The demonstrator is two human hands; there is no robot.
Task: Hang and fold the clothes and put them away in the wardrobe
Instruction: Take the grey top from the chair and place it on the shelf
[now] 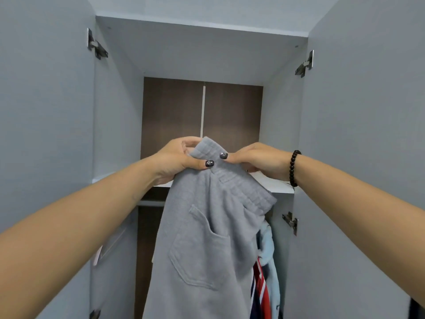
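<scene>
Grey sweatpants hang down in front of the open wardrobe, back pocket facing me. My left hand grips the elastic waistband at its top left corner, thumb over the fabric. My right hand pinches the waistband just to the right, a dark bead bracelet on its wrist. Both hands are raised at the level of the white shelf. The pants' legs run out of the bottom of the view.
Both wardrobe doors stand open on either side, with metal hinges on the frame. Below the shelf at the right hang a light blue garment and a red, white and navy striped one. The upper compartment has a brown back panel.
</scene>
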